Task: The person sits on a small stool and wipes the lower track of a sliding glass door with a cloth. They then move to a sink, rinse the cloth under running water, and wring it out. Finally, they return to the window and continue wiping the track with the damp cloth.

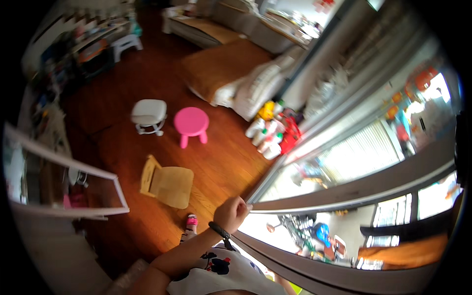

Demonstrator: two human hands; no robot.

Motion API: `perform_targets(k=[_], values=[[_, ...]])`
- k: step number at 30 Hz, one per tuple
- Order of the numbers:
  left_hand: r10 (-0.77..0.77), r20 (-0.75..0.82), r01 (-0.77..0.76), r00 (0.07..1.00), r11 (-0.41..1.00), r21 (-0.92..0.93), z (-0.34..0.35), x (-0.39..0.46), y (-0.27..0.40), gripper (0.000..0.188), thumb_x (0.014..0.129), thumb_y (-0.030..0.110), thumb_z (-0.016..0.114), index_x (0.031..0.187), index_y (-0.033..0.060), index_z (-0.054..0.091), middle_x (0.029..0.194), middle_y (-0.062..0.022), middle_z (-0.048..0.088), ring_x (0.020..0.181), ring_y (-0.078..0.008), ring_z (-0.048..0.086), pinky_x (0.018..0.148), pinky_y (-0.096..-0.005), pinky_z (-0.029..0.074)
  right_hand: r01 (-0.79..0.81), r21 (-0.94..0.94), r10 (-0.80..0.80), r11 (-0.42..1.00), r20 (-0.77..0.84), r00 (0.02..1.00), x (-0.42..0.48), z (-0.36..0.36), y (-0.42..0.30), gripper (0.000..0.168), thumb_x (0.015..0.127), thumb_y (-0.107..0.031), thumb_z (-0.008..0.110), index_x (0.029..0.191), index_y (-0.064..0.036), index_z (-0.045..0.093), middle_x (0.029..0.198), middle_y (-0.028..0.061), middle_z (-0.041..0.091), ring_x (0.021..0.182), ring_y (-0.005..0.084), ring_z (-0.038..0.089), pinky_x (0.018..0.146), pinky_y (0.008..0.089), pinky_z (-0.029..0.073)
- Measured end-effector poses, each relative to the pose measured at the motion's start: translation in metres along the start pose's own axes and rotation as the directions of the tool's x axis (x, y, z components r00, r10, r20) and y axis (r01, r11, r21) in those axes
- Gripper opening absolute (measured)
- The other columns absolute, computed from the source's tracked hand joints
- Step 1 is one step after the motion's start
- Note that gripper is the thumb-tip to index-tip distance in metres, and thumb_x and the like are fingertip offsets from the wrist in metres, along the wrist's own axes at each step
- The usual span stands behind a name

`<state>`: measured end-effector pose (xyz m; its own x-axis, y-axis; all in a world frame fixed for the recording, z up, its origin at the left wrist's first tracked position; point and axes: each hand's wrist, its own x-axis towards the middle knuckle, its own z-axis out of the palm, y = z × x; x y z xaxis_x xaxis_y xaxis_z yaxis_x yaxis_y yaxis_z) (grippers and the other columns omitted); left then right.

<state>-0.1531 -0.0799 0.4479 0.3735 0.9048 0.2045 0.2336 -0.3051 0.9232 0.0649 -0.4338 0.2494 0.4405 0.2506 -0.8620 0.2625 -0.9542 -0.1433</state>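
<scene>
My left hand (pixel 231 214), with a dark bracelet at the wrist, is raised at the edge of a framed glass sliding door (pixel 295 206). Its fingers are curled against the frame edge; whether they grip it cannot be told. Only part of my other forearm (pixel 283 283) shows at the bottom edge, beside something yellow-green, and my right hand is out of view. A small wooden chair (pixel 173 186) stands on the floor to the left of the raised hand.
Beyond the chair are a pink round stool (pixel 191 121) and a white wheeled stool (pixel 149 112). Bottles and a red bag (pixel 291 134) sit by the door track. A sofa (pixel 228 24) stands at the back, a white step stool (pixel 126 46) at the back left. Motorbike parts show through the glass.
</scene>
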Motion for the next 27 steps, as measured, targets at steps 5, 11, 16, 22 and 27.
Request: perform_targets(k=[5,11,16,22,27], values=[[0.073,0.188,-0.061,0.979,0.996,-0.067,0.01,0.042,0.001,0.009,0.079,0.014,0.057,0.082,0.0061,0.054,0.078,-0.0103,0.053,0.064,-0.0248,0.056,0.056,-0.0325,0.046,-0.189,0.225,0.177,0.956,0.069,0.982,-0.048,0.043,0.003,0.043,0.076,-0.045,0.057,0.094,-0.007,0.063,0.094,0.0099,0.063,0.088,0.023,0.06,0.075,0.0339,0.047],[0.044,0.372,0.019,0.927,0.986,-0.165,0.027,0.066,-0.031,0.009,0.078,0.012,0.057,0.081,0.0045,0.054,0.079,-0.0106,0.055,0.071,-0.0262,0.057,0.059,-0.0326,0.047,-0.396,0.458,0.345,0.796,0.194,0.918,-0.076,0.087,-0.002,0.045,0.075,-0.046,0.057,0.096,-0.007,0.063,0.097,0.01,0.063,0.09,0.0222,0.059,0.075,0.0338,0.047],[0.009,0.53,0.11,0.848,0.975,-0.192,0.021,0.108,-0.086,0.004,0.082,0.001,0.049,0.086,0.0011,0.051,0.07,-0.0059,0.054,0.054,-0.0111,0.052,0.047,-0.0228,0.043,-0.522,0.568,0.421,0.636,0.312,0.852,-0.077,0.11,-0.015,0.046,0.075,-0.047,0.058,0.098,-0.007,0.062,0.1,0.0101,0.062,0.092,0.0216,0.059,0.076,0.0338,0.047],[-0.306,0.538,0.423,0.786,0.9,-0.106,-0.004,0.174,-0.095,0.005,0.079,0.003,0.053,0.082,0.0003,0.055,0.078,-0.0073,0.054,0.064,-0.0134,0.052,0.057,-0.025,0.043,-0.647,0.475,0.491,0.597,0.421,0.762,-0.059,0.125,-0.05,0.048,0.075,-0.047,0.058,0.1,-0.007,0.062,0.103,0.0101,0.061,0.094,0.0208,0.058,0.076,0.0337,0.047],[-0.175,0.531,0.178,0.829,0.983,0.046,0.004,0.224,-0.131,0.004,0.079,0.002,0.052,0.082,0.0002,0.054,0.077,-0.0061,0.053,0.056,-0.0105,0.05,0.048,-0.023,0.041,-0.469,0.825,0.494,0.316,0.279,0.824,-0.082,0.111,-0.113,0.054,0.079,-0.053,0.048,0.111,-0.01,0.056,0.121,0.0109,0.051,0.112,0.0291,0.048,0.085,0.0574,0.038]])
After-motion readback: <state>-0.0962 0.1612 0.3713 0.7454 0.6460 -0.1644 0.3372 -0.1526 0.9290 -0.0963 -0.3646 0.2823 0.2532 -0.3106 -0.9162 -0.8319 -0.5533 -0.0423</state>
